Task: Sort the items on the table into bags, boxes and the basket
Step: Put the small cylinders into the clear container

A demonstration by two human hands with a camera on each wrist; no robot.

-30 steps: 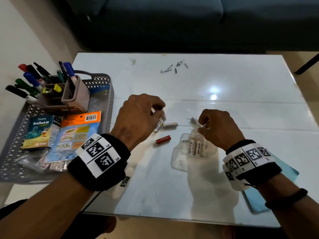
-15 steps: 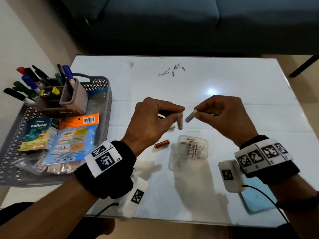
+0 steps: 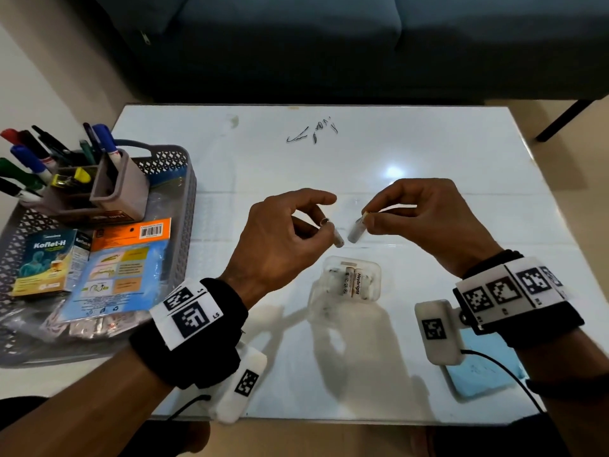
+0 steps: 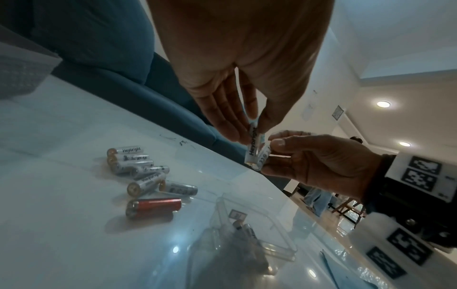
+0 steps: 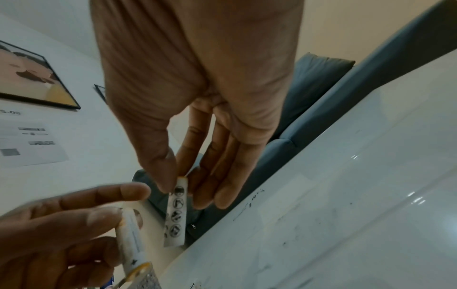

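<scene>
My left hand (image 3: 329,222) pinches a white battery (image 3: 338,240) between thumb and fingers. My right hand (image 3: 365,219) pinches a second white battery (image 3: 356,231) close beside it. The two battery tips nearly meet, just above and behind a clear plastic box (image 3: 372,268) that holds two white batteries (image 3: 352,281). In the left wrist view, several silver batteries (image 4: 138,166) and a red battery (image 4: 153,207) lie loose on the white table, left of the box (image 4: 279,240). In the head view my left hand hides them. The right wrist view shows my right hand's battery (image 5: 176,213) hanging upright.
A grey basket (image 3: 184,199) at the left edge holds a pen holder (image 3: 118,189) with markers, a medicine carton and packets. Small dark pins (image 3: 313,135) lie at the far middle. A blue pad (image 3: 484,367) lies at the front right. A dark sofa stands behind the table.
Both hands rose from the table, each with a white battery, and came together above the clear box. Since half a second ago, the left battery has tilted towards the right one.
</scene>
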